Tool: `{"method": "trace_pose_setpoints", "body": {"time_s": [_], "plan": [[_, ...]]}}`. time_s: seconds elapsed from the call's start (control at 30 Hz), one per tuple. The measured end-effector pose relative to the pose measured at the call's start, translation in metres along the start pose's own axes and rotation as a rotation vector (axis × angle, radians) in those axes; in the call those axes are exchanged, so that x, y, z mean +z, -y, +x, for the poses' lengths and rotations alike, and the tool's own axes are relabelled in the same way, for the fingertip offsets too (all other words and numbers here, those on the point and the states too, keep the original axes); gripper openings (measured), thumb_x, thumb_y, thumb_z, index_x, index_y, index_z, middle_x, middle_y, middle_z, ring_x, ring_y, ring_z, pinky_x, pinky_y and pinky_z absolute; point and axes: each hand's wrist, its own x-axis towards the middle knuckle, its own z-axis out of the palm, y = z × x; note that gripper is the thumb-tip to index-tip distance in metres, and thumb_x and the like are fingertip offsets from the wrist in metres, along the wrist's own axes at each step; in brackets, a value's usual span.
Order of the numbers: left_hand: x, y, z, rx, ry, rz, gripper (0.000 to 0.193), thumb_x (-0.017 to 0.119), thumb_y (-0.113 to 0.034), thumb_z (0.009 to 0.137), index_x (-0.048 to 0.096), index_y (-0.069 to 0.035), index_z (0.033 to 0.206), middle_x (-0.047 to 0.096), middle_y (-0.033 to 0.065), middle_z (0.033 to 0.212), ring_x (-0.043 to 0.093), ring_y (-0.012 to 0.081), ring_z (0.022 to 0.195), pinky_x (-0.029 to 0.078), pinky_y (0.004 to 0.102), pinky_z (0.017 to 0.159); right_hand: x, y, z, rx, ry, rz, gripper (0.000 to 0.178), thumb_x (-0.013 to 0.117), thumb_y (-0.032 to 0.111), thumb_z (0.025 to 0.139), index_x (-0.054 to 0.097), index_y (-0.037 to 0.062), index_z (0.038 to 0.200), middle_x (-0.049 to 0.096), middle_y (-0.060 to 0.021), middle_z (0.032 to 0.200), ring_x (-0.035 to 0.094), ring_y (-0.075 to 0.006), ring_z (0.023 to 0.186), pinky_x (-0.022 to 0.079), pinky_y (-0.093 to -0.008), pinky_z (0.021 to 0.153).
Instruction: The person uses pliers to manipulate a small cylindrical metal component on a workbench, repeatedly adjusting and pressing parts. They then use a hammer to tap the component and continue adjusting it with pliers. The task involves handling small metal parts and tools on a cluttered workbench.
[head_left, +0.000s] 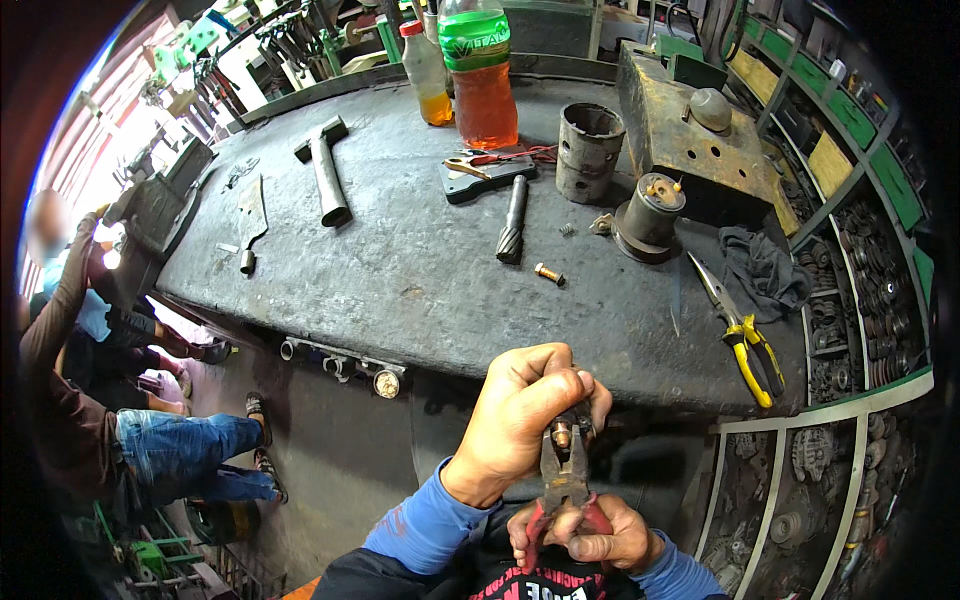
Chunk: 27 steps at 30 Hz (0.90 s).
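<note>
Just in front of the bench edge, my left hand (520,410) is closed around a small dark part with a copper-coloured piece (562,434) showing at its end. Most of that part is hidden by my fingers. Below it, my right hand (622,538) grips the red handles of a pair of pliers (566,482), their jaws pointing up at the copper-coloured piece. Whether the jaws bite on it is hard to tell. On the bench beyond lie a small brass-coloured bolt (549,273) and a fluted cutting tool (512,222).
Long-nose pliers (745,340) with yellow handles and a dark rag (765,270) lie at right. Behind stand metal cylinders (590,160), a rusty block (690,130) and a bottle of red liquid (485,105). A hammer (325,175) rests left; another person (75,350) is at far left.
</note>
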Motion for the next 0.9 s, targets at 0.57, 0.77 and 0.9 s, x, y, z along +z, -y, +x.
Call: {"method": "trace_pose_setpoints", "body": {"time_s": [0.57, 0.77, 0.9], "plan": [[0.014, -0.001, 0.006, 0.011, 0.042, -0.202, 0.033, 0.064, -0.018, 0.101, 0.046, -0.010, 0.074, 0.069, 0.0172, 0.078, 0.062, 0.0156, 0.061, 0.050, 0.0269, 0.056, 0.002, -0.009, 0.011, -0.131, 0.040, -0.047, 0.043, 0.069, 0.033, 0.101, 0.069, -0.0037, 0.125, 0.059, -0.0319, 0.137, 0.061, -0.0453, 0.126, 0.044, -0.0591, 0.112], [0.017, 0.008, 0.007, 0.050, -0.027, -0.274, 0.031, 0.065, -0.020, 0.102, 0.047, -0.010, 0.078, 0.070, 0.0186, 0.086, 0.066, 0.0203, 0.063, 0.055, 0.0293, 0.058, 0.008, -0.018, 0.016, -0.169, 0.045, 0.116, 0.039, 0.064, 0.030, 0.104, 0.067, -0.0022, 0.127, 0.057, -0.0318, 0.135, 0.060, -0.0423, 0.125, 0.045, -0.0560, 0.111], [0.021, 0.009, 0.006, 0.036, -0.051, -0.266, 0.032, 0.065, -0.020, 0.102, 0.047, -0.010, 0.077, 0.070, 0.0186, 0.085, 0.066, 0.0207, 0.063, 0.055, 0.0295, 0.058, 0.005, -0.029, 0.014, -0.182, 0.085, 0.206, 0.032, 0.060, 0.028, 0.108, 0.061, -0.0014, 0.121, 0.055, -0.0249, 0.135, 0.059, -0.0334, 0.123, 0.045, -0.0496, 0.109]]}}
